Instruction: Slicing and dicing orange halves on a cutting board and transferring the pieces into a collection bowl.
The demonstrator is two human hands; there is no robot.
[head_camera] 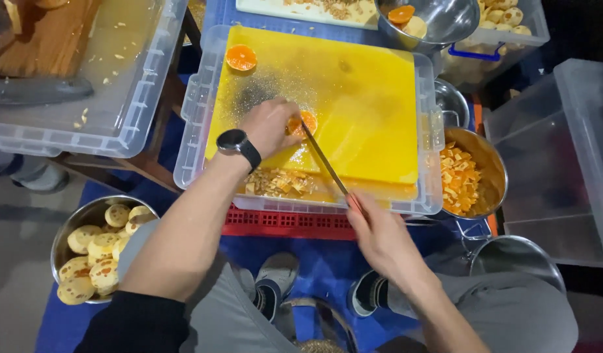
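Note:
My left hand (270, 125), with a black watch on the wrist, holds an orange fruit piece (304, 122) down on a yellow cutting board (367, 104). In my right hand (380, 235) is a long knife (324, 160), gripped by the handle; its blade slants up to the fruit under my left fingers. A second orange half (241, 57) lies at the board's far left corner. The board rests on a clear plastic tub (192, 131) with chopped scraps (278, 183) along its near side.
A steel bowl (491, 163) of orange chunks stands at the right, a steel bowl (69, 225) of peeled whole fruits at the lower left. More clear tubs sit at the left (128, 111) and right (579, 144). A red crate (288, 223) supports the tub; my shoes are below.

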